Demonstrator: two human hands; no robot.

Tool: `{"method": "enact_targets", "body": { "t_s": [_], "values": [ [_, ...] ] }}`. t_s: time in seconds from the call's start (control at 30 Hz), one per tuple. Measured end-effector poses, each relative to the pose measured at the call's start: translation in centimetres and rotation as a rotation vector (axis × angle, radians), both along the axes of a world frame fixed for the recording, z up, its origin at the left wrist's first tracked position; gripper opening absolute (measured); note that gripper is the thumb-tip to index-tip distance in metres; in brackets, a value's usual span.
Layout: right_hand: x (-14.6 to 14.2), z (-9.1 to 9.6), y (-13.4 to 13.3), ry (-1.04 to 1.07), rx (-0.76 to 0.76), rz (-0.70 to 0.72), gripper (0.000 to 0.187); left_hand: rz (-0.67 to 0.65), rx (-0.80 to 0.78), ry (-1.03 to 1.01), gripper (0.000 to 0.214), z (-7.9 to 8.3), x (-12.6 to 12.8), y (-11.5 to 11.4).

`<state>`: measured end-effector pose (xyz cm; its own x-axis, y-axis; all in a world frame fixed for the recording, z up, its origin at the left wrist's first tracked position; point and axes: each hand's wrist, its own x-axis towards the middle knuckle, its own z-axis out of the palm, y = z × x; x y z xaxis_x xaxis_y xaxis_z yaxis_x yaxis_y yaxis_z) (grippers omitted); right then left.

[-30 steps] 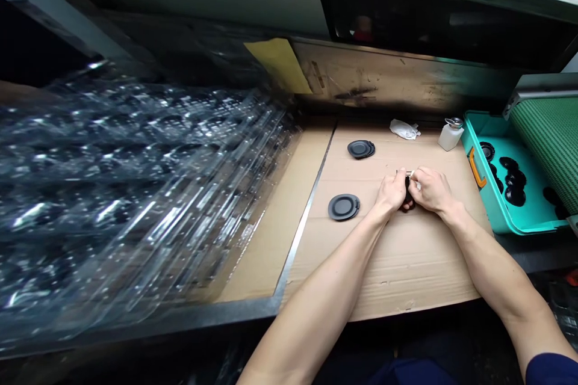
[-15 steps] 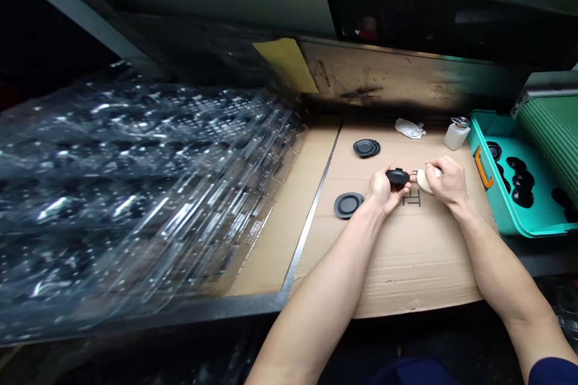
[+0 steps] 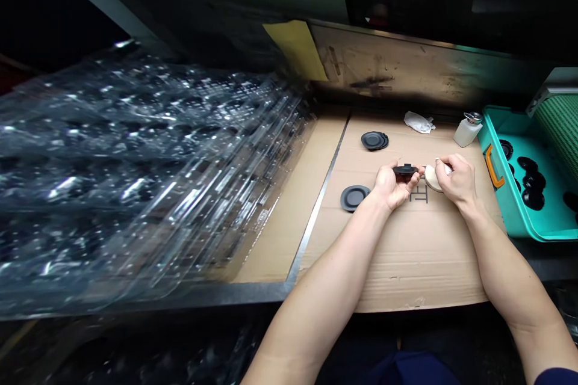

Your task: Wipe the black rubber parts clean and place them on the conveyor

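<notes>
Between the fingers of my left hand (image 3: 391,187) is a round black plastic part (image 3: 405,169), tilted so that I see it nearly edge-on. My right hand (image 3: 457,179) pinches a cream-coloured round pad (image 3: 433,178) just right of the black part. A narrow gap seems to separate the pad from the part. One dark oval piece (image 3: 354,198) lies on the cardboard left of my left wrist, partly covered by it. Farther back are black oval pieces (image 3: 374,141) that overlap each other.
Stacked clear plastic trays (image 3: 180,168) fill the left side. A teal bin (image 3: 512,216) with black parts stands at the right, beside a green conveyor belt (image 3: 562,126). A pump bottle (image 3: 468,130) and crumpled white tissue (image 3: 419,122) sit at the back of the cardboard (image 3: 419,258).
The black part in my left hand has tipped to a more edge-on angle. Both hands keep their hold. The whole view has shifted slightly.
</notes>
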<state>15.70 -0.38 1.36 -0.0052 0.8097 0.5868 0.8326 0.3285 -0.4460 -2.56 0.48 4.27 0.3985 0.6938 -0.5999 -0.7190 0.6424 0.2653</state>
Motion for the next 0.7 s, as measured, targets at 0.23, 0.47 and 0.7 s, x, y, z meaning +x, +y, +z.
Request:
{"method": "enact_targets", "body": {
  "t_s": [0.23, 0.47, 0.7],
  "values": [
    [0.6, 0.0, 0.2, 0.006, -0.005, -0.036, 0.02, -0.065, 0.12, 0.034, 0.052, -0.8, -0.1, -0.1],
    [-2.0, 1.0, -1.2, 0.129, 0.027, 0.133, 0.021, -0.002, 0.418, 0.079, 0.045, -2.7, 1.8, -0.5],
    [-4.0, -0.8, -1.9, 0.065, -0.017, 0.254, 0.017, 0.042, 0.432, 0.035, 0.042, -2.3, 2.5, -1.1]
  ]
}}
